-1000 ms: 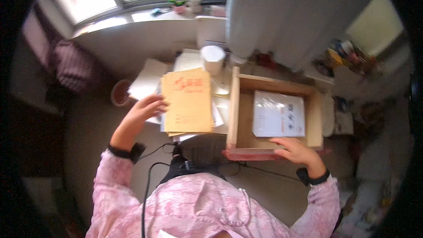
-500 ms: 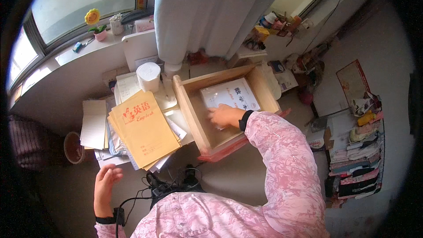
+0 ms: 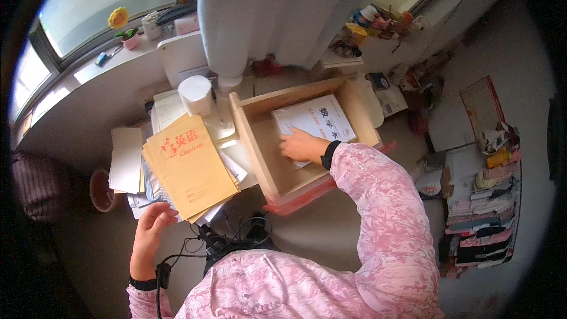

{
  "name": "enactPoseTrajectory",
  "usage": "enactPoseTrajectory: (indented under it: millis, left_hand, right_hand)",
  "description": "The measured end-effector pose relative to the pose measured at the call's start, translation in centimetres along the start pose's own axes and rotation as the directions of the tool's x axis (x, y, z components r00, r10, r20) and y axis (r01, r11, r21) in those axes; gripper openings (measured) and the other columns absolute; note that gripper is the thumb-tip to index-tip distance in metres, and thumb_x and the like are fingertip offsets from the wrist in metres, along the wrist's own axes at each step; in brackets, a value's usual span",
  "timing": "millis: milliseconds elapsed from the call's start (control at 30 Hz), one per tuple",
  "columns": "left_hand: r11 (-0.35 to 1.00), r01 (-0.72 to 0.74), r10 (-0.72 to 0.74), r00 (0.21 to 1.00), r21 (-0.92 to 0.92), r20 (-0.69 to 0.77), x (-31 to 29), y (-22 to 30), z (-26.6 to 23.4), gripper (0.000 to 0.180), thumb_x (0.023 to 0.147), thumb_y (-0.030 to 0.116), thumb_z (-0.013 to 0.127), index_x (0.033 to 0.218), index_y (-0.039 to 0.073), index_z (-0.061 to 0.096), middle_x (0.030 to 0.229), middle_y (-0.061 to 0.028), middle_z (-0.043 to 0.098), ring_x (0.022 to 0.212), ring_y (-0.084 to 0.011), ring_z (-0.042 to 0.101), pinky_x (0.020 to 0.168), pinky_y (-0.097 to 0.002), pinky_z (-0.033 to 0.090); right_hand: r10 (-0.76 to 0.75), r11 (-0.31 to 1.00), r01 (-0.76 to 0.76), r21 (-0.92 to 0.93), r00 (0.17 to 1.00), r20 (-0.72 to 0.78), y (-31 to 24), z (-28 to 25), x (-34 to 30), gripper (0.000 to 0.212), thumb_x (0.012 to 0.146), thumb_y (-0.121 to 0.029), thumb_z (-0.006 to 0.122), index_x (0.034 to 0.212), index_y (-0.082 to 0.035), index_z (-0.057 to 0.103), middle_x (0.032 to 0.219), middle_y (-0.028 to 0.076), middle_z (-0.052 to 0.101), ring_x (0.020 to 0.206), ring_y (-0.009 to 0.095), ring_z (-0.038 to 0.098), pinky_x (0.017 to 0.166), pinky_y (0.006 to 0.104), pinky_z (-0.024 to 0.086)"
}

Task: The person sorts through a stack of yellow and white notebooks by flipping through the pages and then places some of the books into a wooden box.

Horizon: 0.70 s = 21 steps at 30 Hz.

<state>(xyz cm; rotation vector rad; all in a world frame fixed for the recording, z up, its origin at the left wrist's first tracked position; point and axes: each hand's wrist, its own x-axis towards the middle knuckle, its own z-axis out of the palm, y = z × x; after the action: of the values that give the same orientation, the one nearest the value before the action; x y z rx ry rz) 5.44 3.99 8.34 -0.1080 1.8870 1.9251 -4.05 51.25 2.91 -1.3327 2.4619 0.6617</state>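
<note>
My right hand (image 3: 302, 145) reaches into a wooden drawer (image 3: 267, 184) with a red front. Its open fingers lie on the left part of a white exercise book (image 3: 313, 119), covering some of that side. My left hand (image 3: 155, 221) is beside the near left corner of a stack of yellow exercise books (image 3: 192, 168). Its fingers are loosely bent, with the thumb apart, and nothing shows in them. Under and beside the yellow books are loose papers and a white notebook (image 3: 126, 162).
Behind the books stands a white cylindrical container (image 3: 195, 94). A grey curtain (image 3: 260, 18) hangs beyond the drawer. Left on the floor is a round bin (image 3: 103, 190); folded clothes (image 3: 481, 224) are stacked at right. Black cables (image 3: 236, 233) hang near my lap.
My left hand has moved up and right, closer to the yellow exercise books. My right hand stays on the white exercise book with little change. The whole view has shifted slightly.
</note>
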Motion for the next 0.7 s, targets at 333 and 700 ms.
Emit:
enactPoseTrajectory:
  millis: [333,700]
  left_hand:
    - [0.996,0.068,-0.072,0.995,-0.059,-0.064,-0.4,-1.8,0.4,0.020,0.093,0.015,0.055,0.108,0.002,0.058,0.096,-0.0074,0.066,0.087,-0.0158,0.062,0.082,-0.0298,0.048]
    - [0.996,0.093,-0.094,0.995,-0.013,-0.036,0.4,-2.6,0.3,0.022,0.094,0.017,0.055,0.109,0.002,0.058,0.094,-0.0075,0.067,0.085,-0.0163,0.064,0.080,-0.0284,0.048]
  right_hand:
    - [0.143,0.979,-0.157,0.132,0.984,0.108,0.5,0.5,-0.3,0.016,0.081,-0.023,0.061,0.094,-0.016,0.066,0.110,0.000,0.057,0.112,0.021,0.050,0.078,0.0403,0.046]
    - [0.289,0.581,-0.566,0.585,0.815,0.502,1.8,-0.1,-1.4,0.082,0.075,-0.041,0.071,0.136,0.002,0.037,0.137,0.034,0.035,0.112,0.045,0.052,0.094,0.0456,0.045]
